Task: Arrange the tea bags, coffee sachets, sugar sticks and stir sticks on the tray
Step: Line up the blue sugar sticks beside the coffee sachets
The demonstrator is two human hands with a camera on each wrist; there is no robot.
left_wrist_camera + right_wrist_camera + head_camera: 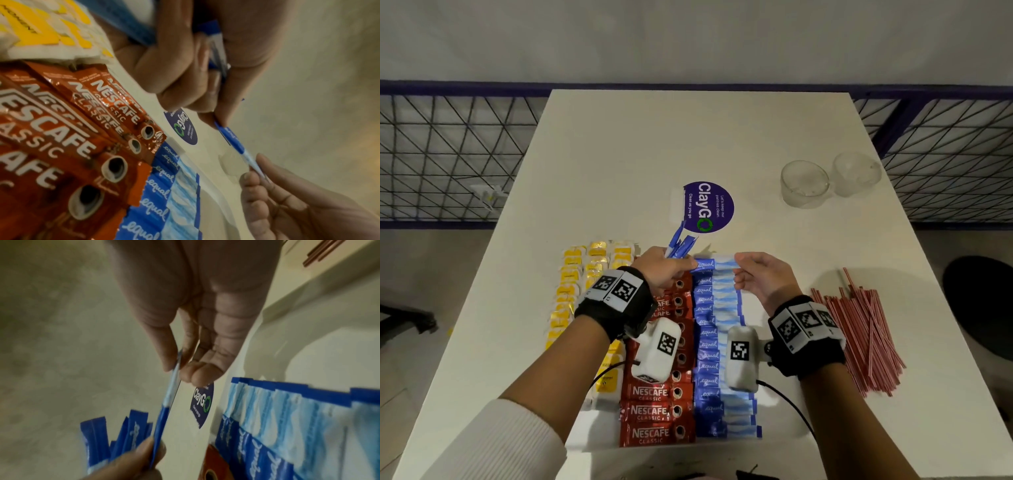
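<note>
A white tray (595,428) holds yellow tea bags (575,284) at the left, red Nescafe coffee sachets (654,411) in the middle and a column of blue Equal sugar sticks (717,342) at the right. One sugar stick (717,264) hangs level over the far end of that column. My left hand (688,266) pinches its dark blue end and also grips a bundle of sugar sticks (681,245). My right hand (738,265) pinches its pale end (170,395). Red-striped stir sticks (859,329) lie loose on the table, right of the tray.
Two clear glass cups (804,185) (856,173) stand at the back right. A round purple ClayGo sticker (709,207) is on the white table beyond the tray. Wire railings flank the table's far end. A dark stool (983,308) is at the right.
</note>
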